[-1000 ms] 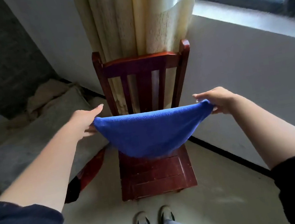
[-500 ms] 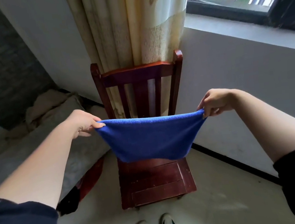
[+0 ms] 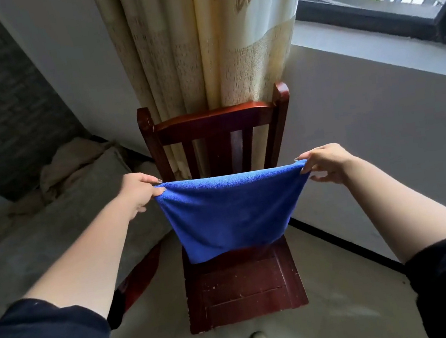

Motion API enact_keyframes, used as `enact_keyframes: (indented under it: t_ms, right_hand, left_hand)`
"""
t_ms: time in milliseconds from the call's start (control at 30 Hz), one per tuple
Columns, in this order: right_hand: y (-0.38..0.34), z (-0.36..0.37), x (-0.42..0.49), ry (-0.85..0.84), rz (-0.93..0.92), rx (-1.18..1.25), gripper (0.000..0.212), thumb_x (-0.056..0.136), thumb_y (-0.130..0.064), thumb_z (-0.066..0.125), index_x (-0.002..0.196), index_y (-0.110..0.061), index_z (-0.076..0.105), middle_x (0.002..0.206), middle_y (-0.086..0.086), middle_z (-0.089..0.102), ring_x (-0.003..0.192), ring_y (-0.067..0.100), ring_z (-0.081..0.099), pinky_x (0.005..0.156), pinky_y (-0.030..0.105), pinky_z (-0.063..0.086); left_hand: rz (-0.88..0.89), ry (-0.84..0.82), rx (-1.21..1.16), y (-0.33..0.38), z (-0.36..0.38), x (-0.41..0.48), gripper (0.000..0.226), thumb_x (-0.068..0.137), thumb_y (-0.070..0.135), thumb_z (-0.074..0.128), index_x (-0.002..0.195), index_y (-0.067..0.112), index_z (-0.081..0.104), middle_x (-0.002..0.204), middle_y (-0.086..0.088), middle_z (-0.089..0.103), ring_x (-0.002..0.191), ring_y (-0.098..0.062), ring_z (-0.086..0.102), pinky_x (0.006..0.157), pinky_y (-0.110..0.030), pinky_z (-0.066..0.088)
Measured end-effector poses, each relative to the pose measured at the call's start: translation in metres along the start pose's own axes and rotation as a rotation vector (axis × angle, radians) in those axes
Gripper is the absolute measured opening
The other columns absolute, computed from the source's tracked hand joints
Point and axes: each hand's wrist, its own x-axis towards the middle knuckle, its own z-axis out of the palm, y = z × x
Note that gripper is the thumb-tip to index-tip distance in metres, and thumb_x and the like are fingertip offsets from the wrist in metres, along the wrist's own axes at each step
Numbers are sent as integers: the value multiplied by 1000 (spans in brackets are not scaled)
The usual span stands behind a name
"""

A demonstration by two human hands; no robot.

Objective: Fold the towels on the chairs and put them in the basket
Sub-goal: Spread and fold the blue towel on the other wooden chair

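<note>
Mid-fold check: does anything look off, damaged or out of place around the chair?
The towel hangs between the left hand and right hand, nothing wrong there. The chair seat is scuffed with pale chips, and a red wooden piece slants low at its left.

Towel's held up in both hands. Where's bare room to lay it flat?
Chair seat is bare, from the blue towel's hanging hem to its front edge. Floor tiles between it and the black skirting are free too. Tight on the left: grey bed sits close beside it.
</note>
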Motion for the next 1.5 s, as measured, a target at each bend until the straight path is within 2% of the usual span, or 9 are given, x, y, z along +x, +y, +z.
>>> enact_keyframes:
  t_ms: [67,267,400,533,667,800,967,1167,1500]
  right_hand:
    - [-3,6,11,49,-33,56,37,68,17,59,91,-8,73,92,4,64,99,22,55,85,38,50]
    - [1,13,22,131,-55,101,34,67,15,50,78,-10,69,86,6,62,91,22,53,70,30,48]
    - [26,20,25,98,-10,42,28,68,13,50,73,-10,65,76,1,61,84,19,51,69,29,44]
    - [81,37,41,64,54,-62,24,70,7,51,68,-10,67,80,8,62,79,21,50,64,27,38]
    - [155,58,58,69,112,-152,17,77,-1,58,81,-2,74,71,6,64,68,19,52,57,24,36]
    - [245,71,69,31,249,-351,5,72,-9,70,70,-8,75,83,16,72,77,26,60,69,30,44]
    - [322,79,54,3,380,-469,12,73,-5,73,66,-10,66,67,6,60,68,24,53,61,28,39]
    - [371,86,50,-34,440,-624,15,72,-6,72,74,-15,59,75,4,61,77,25,57,69,28,42]
    - [376,122,88,-72,292,-692,14,80,-8,61,91,-7,71,95,15,70,94,34,63,76,31,48]
  left_hand:
    - [17,12,-22,4,3,14,24,83,0,68,103,12,66,99,-9,58,71,-13,46,62,-28,37]
    - [-21,-92,-34,1,-3,31,27,80,1,64,93,24,72,109,-5,65,106,-21,56,78,-36,47]
    - [-115,-174,-17,-30,5,27,24,79,1,61,84,21,74,98,-5,70,98,-21,61,68,-28,47]
    - [-221,-223,14,-86,31,26,23,79,3,60,86,19,76,92,-5,71,92,-19,60,83,-34,48]
    - [-262,-198,44,-153,70,26,25,78,-3,58,81,15,75,57,6,62,65,-14,50,56,-19,36]
    - [-252,-224,187,-227,107,20,33,74,-17,57,76,14,70,64,-1,59,56,-12,44,41,-8,30]
    - [-310,-333,359,-310,136,3,36,78,-14,55,75,19,70,68,-5,62,62,-22,49,51,-22,33]
    - [-336,-418,513,-365,166,-16,40,82,-12,45,72,18,69,58,10,50,48,-11,43,38,-13,29]
    - [-283,-326,556,-369,203,28,27,79,-1,51,85,20,67,93,-10,72,91,-30,63,78,-26,46]
